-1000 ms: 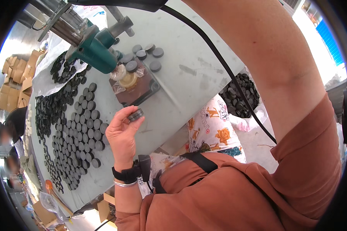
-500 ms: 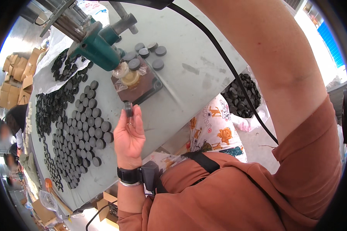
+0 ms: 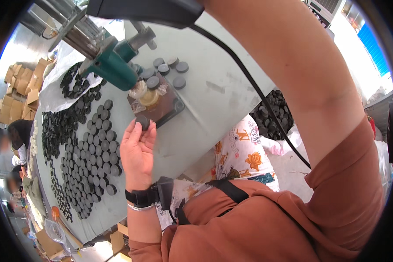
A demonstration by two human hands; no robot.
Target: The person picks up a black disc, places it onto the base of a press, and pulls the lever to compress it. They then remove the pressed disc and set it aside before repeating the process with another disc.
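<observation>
Head view shows my left hand [image 3: 137,150] raised palm-up over the table edge, its fingertips [image 3: 140,129] closed lightly round a single dark round disc [image 3: 143,122], pinched between thumb and fingers rather than clenched. The disc sits just short of the brown base plate [image 3: 167,107] of the green press [image 3: 113,67], under whose head I see a yellowish, clear-wrapped piece [image 3: 146,95]; whether that seat is free or occupied I cannot tell. My right arm crosses the top of the frame toward a black handle [image 3: 148,11] with a black cable [image 3: 249,83] trailing from it; the right hand itself is out of view, so its grip cannot be judged. On progress, I judge as follows: a small group of grey discs [image 3: 163,72] lies beyond the press and may be finished pieces, while a far larger field of dark discs [image 3: 89,148] covers the pale green table [image 3: 214,100] to my left, with more heaped on a white sheet [image 3: 59,87] and in a container [image 3: 273,113] to my right. On that showing, most of the batch remains.
</observation>
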